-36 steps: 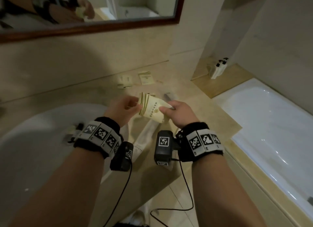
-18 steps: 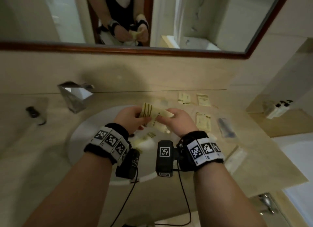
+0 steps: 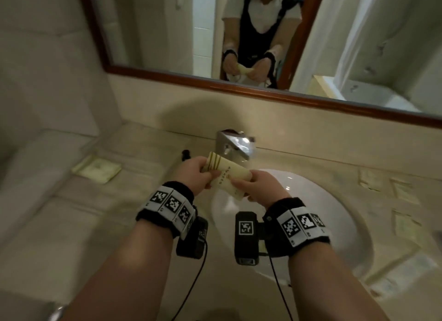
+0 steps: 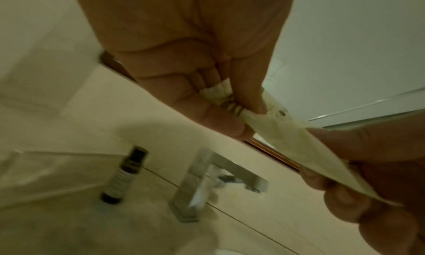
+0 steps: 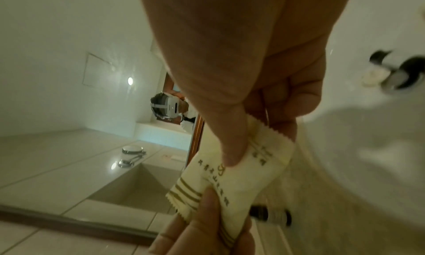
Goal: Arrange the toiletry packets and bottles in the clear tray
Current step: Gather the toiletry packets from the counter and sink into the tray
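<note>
Above glossy white basin (image 3: 334,213), left hand (image 3: 191,174) and right hand (image 3: 260,189) pinching opposite ends of flat cream striped packet (image 3: 227,174)

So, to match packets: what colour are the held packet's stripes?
Olive-gold stripes on the cream packet, clearest in the right wrist view.

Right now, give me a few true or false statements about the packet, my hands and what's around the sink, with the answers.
1. Both hands hold one cream packet. True: the left hand pinches the striped end, the right hand the other.
2. The packet lies flat on the counter. False: it is held up in the air in front of the faucet.
3. A small dark bottle stands on the counter left of the faucet. True.
4. The left hand is empty. False: its fingers and thumb pinch the packet.
5. Another packet lies on the counter to the left. True.
</note>
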### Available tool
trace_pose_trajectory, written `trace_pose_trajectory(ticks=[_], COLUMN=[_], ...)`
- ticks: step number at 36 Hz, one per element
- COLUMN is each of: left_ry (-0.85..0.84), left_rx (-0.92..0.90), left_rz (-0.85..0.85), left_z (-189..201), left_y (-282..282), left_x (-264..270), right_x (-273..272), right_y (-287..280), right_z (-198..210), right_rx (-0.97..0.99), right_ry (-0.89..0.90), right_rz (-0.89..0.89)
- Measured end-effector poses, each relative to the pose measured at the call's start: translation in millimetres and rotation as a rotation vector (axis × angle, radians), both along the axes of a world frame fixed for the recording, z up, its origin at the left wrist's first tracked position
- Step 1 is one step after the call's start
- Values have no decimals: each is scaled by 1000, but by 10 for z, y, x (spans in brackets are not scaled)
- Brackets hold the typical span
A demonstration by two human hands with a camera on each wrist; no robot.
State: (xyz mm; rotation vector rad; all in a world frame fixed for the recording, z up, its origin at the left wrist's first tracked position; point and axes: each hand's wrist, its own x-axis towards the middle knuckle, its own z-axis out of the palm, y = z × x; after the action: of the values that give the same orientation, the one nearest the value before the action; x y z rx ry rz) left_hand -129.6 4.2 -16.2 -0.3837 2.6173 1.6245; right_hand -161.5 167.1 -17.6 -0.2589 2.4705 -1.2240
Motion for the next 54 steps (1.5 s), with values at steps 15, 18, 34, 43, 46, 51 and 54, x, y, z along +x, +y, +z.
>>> trace_pose_trajectory(ticks=[15, 18, 34, 43, 46, 51, 54], left_ry=[-63, -88, -232, -259, -278, -280, -254], left_rx=[17, 13, -21, -113, -198, -298, -322], left_rz=[395, 421, 457, 422, 369, 321, 309], left_z=[-296, -430, -903, -957, -947, -918, -900], left_y=[-1945, -2199, -2900, -3136, -3146, -3165, -3176], left_x=[367, 407, 218, 108, 102, 159, 185], right_x=[207, 263, 57, -12, -5, -50, -51], right_y=[-2004, -2289, -3172, -3529, -3550, -3508, -3513], right_z=[-374, -518, -1034, -1130, -1150, -1167, -1150], right_rx=[-18, -59, -148, -384, -387, -395, -428], right_ry=[-135, -214, -471, -585, -582, -537, -554], right_rz=[69, 39, -209, -463, -471, -447, -484])
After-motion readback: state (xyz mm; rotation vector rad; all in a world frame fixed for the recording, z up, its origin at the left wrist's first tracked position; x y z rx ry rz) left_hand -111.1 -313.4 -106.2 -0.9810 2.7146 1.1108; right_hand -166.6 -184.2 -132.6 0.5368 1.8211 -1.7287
